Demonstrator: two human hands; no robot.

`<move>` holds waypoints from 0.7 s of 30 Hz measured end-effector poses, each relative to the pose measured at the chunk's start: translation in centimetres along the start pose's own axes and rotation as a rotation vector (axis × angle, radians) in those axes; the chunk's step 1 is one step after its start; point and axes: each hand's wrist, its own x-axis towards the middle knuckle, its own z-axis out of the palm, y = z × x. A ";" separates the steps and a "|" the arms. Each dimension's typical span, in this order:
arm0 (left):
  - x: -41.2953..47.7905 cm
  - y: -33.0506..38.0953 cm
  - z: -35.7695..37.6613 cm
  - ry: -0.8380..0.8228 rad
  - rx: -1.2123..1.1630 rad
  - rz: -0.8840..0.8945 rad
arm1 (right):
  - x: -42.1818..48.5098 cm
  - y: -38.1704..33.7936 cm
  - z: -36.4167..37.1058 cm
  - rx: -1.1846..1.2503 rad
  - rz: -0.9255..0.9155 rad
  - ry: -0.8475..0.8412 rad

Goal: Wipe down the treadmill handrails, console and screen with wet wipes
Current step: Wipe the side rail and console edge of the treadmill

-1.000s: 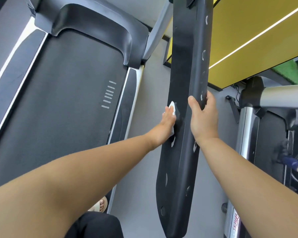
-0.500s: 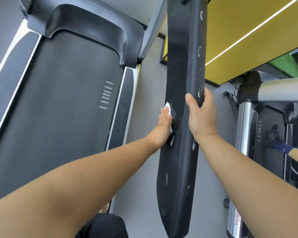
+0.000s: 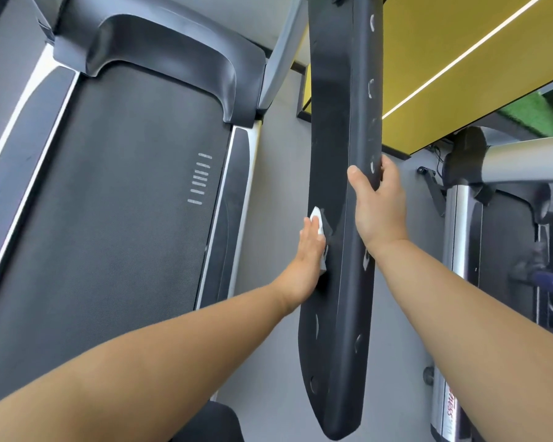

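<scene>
A long black padded handrail (image 3: 342,90) runs from the top of the head view down toward me. My left hand (image 3: 307,253) lies flat against its left side, fingers straight, pressing a white wet wipe (image 3: 317,218) onto the rail. Only the wipe's edges show past my fingers. My right hand (image 3: 379,208) grips the rail a little farther up, thumb on the top face and fingers curled round the right edge. The console and screen are out of view.
The dark treadmill belt (image 3: 125,202) and its black motor cover (image 3: 173,49) fill the left. Grey floor (image 3: 278,186) lies between belt and rail. A neighbouring machine's silver rail (image 3: 524,164) stands at right, below a yellow wall panel (image 3: 460,59).
My left hand has slid the wipe a short way down the rail's left side toward me. My right hand keeps its grip at the same spot.
</scene>
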 end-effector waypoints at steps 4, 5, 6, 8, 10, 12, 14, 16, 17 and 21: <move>-1.0 -2.0 -0.3 -0.086 0.027 -0.033 | 0.0 0.0 0.0 0.007 0.005 0.002; -1.2 -1.4 -0.4 -0.106 0.017 -0.022 | 0.1 0.1 0.0 0.010 0.006 0.004; -1.0 -0.7 -0.4 -0.085 -0.003 -0.013 | 0.0 0.0 0.0 0.014 0.005 0.006; -0.4 -0.1 -0.5 -0.021 -0.040 0.017 | 0.0 0.0 0.1 0.018 0.002 0.009; 0.2 -0.6 0.1 0.001 -0.018 0.063 | 0.1 0.1 0.1 0.017 0.003 0.009; 0.7 -4.5 0.8 0.021 -0.010 0.035 | 0.2 0.2 0.1 0.018 0.008 0.002; 0.7 -7.6 0.8 0.042 0.034 0.061 | 0.2 0.1 0.0 0.018 0.006 0.001; -0.5 -5.0 0.7 0.041 0.092 0.030 | 0.2 0.2 0.0 0.018 -0.003 0.004; -0.9 -3.1 0.9 0.022 0.039 -0.006 | 0.2 0.3 0.0 0.018 -0.006 0.004; -0.5 -0.6 0.3 -0.022 -0.063 0.084 | 0.3 0.4 0.1 0.013 -0.016 0.008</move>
